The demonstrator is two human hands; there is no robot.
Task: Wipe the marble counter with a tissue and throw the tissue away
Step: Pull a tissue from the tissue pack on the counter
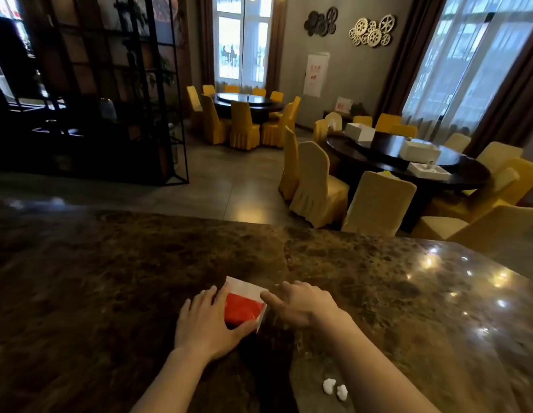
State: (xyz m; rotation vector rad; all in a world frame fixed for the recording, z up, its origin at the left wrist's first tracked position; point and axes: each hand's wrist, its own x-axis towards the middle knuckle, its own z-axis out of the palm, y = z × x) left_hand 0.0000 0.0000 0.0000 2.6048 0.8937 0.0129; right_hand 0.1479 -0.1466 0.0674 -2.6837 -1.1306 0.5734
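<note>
Nearest you, two small white crumpled scraps (pixel 335 389) lie on the brown marble counter (pixel 110 278), just right of your right forearm, near the close edge. They look like tissue bits, but you can't be sure at this size.

Both forearms reach forward to mid-counter. Your left hand (pixel 207 318) lies flat, palm down, fingers spread, on the left side of a red-and-white tissue pack (pixel 244 305); the thumb runs along the pack's near edge. Grip there: open hand pressing on it, not closed around it.

Your right hand (pixel 301 302) is at the pack's right end, fingers extended and apart, thumb tip at the top right corner. It's a bit motion-blurred, so you can't tell whether it actually touches the pack. Nothing is pinched between those fingers.

The pack lies flat on the counter, red face up, white portion on the far side, between your two hands. No loose tissue is visible in either hand.

Right part of the counter shows bright ceiling-light reflections.

Past the counter's far edge: grey tiled floor, a dark round dining table (pixel 408 162) on the right with white boxes (pixel 420 150) on it, ringed by yellow-covered chairs (pixel 319 186). A second round table (pixel 250 102) with yellow chairs is farther back. Black metal shelving (pixel 164 93) is far left; gear-shaped wall ornaments (pixel 372 29) hang on the far wall between curtained windows (pixel 474 61).
</note>
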